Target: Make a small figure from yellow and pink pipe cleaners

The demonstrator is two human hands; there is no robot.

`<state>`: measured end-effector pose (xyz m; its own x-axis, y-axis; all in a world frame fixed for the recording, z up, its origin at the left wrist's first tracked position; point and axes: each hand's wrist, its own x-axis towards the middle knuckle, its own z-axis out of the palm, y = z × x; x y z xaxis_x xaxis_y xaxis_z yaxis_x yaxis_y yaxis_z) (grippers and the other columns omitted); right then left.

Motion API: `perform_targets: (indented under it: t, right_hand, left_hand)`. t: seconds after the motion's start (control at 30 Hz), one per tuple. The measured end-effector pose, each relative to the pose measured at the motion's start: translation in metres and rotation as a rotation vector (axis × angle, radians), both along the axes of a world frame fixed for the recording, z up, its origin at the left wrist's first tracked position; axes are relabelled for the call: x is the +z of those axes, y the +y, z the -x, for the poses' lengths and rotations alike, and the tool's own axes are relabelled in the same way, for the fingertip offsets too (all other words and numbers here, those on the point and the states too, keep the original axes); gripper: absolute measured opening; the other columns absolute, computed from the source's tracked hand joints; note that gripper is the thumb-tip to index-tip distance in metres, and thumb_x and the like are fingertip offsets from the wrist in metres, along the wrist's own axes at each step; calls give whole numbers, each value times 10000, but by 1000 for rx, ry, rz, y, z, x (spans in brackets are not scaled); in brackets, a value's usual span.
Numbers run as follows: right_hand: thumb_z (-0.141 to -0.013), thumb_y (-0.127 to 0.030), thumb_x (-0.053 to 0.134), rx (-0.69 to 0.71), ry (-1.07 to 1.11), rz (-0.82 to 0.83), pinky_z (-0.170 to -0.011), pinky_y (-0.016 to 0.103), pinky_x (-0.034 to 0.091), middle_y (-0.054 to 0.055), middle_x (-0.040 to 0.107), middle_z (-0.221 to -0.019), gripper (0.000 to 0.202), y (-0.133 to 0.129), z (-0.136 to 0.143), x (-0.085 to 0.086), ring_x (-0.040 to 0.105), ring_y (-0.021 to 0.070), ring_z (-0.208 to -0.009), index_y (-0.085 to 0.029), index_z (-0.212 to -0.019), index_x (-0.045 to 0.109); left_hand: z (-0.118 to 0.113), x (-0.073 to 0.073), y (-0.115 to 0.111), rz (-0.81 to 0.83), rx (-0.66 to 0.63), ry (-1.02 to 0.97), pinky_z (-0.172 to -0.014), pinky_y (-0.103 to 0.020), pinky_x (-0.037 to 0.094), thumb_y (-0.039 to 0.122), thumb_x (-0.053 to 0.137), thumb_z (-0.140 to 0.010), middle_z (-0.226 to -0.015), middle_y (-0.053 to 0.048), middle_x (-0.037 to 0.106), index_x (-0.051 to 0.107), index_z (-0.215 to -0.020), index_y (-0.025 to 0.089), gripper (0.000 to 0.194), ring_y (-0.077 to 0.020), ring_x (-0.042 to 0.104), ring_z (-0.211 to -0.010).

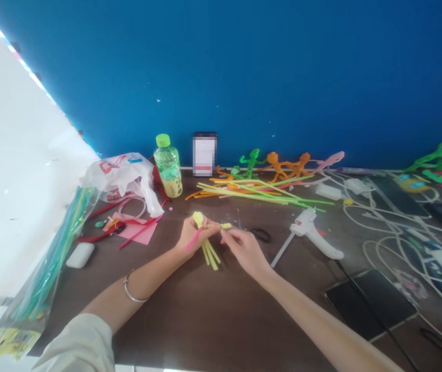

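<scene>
My left hand (191,238) is closed around a pale yellow pipe-cleaner figure (198,219). The figure's rounded top shows above my fingers, and several straight yellow stems (210,255) hang out below. A pink pipe-cleaner strand (194,240) lies across that hand. Close beside it, my right hand (246,249) pinches a small yellow pipe-cleaner end (226,226) between thumb and finger. Whether that end joins the figure is hard to see. Just beyond my right hand lie dark-handled scissors (261,235), partly hidden.
A white glue gun (309,231) lies to the right, near a black tablet (370,305) and tangled white cables (379,227). Loose pipe cleaners (259,194) and finished figures (276,166) line the back. At left are a bottle (168,170), plastic bag (122,173) and pipe-cleaner pack (52,268).
</scene>
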<state>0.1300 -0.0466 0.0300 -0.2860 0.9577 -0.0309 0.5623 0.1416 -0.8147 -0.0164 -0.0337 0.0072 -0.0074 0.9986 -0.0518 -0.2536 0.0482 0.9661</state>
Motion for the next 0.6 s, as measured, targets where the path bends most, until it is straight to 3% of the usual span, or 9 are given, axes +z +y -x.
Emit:
perform_targets:
  t: [0.2,0.33,0.43,0.6]
  right_hand:
    - [-844,-136,358,236,-561,-515,-619,259,360,75,609,-807,243,-3,-7,14,544,172,-720,-157,-805,597]
    - [-835,-93,368,368,-615,-748,-696,283,364,90,600,-859,245,12,-18,20,521,185,-785,-157,-858,603]
    - [-853,-123,376,417,-512,-693,-687,267,378,73,608,-814,228,21,-23,18,530,162,-736,-163,-856,600]
    - [-868,-212,396,333,-314,-446,-655,243,398,44,624,-774,220,29,-24,18,562,142,-703,-183,-807,605]
  left_hand:
    - [0,-8,1,-11,0,85,-632,-266,469,248,731,-553,-652,-31,635,449,-572,154,298,-157,607,-655]
    - [1,-11,3,-13,-78,83,-616,-260,470,243,745,-530,-659,-32,635,421,-570,154,338,-149,601,-636]
    - [1,-9,2,-22,-128,79,-610,-259,467,236,747,-526,-665,-32,635,414,-577,154,347,-142,596,-620]
    - [0,-9,1,-52,-144,102,-627,-268,458,239,712,-580,-675,-29,622,423,-602,154,302,-131,580,-617]
